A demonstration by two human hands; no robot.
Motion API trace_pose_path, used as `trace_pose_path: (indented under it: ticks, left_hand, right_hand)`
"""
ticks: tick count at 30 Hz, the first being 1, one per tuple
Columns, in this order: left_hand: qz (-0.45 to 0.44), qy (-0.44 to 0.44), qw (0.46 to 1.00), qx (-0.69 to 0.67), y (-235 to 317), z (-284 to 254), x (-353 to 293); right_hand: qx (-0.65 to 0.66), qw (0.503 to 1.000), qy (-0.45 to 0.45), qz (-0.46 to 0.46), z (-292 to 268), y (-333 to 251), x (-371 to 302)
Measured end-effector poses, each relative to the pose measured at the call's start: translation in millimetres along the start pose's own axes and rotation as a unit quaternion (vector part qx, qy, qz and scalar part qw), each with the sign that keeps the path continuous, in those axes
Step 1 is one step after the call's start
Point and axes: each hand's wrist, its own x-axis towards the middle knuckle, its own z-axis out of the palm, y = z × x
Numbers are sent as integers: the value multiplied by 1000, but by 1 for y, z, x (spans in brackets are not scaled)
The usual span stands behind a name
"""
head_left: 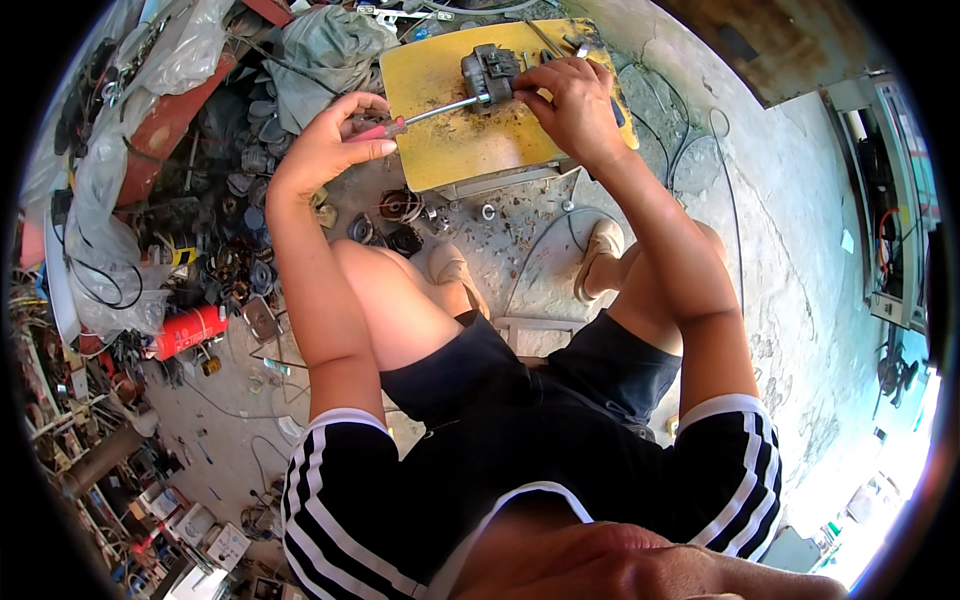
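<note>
A screwdriver (pixel 385 130) with a red handle lies in my left hand (pixel 335 143), its fingers closed round the handle. Its metal shaft points right, and the tip meets a dark grey metal part (pixel 490 72), blocky and dirty, that looks like a small motor or machine housing. My right hand (pixel 572 98) is at the right side of that part, thumb and fingers pinched against its edge. The part rests on a worn yellow board (pixel 440 160) in front of me. What exactly the screwdriver tip touches is too small to tell.
Several tools (pixel 575 45) lie at the board's far right. Left of it are piled motor parts (pixel 240 260), plastic sheeting (pixel 185 60) and a red cylinder (pixel 190 332). Cables (pixel 735 190) run over the concrete floor at right. A rusty panel (pixel 780 45) juts in at the far right.
</note>
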Motion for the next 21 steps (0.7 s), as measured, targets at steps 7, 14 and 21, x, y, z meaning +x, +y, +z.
trace_pose_path:
  ticks: [7,14,21]
  left_hand:
    - [-14,-8,1000,13,-4,-19,-5]
    - [-120,-10,993,-8,3,-16,-6]
    - [-7,21,996,87,-17,-14,-3]
  right_hand:
    - [0,1000,-1,6,0,0,0]
    - [-16,1000,8,-4,-1,0,0]
    - [-17,1000,5,-4,0,-1,1]
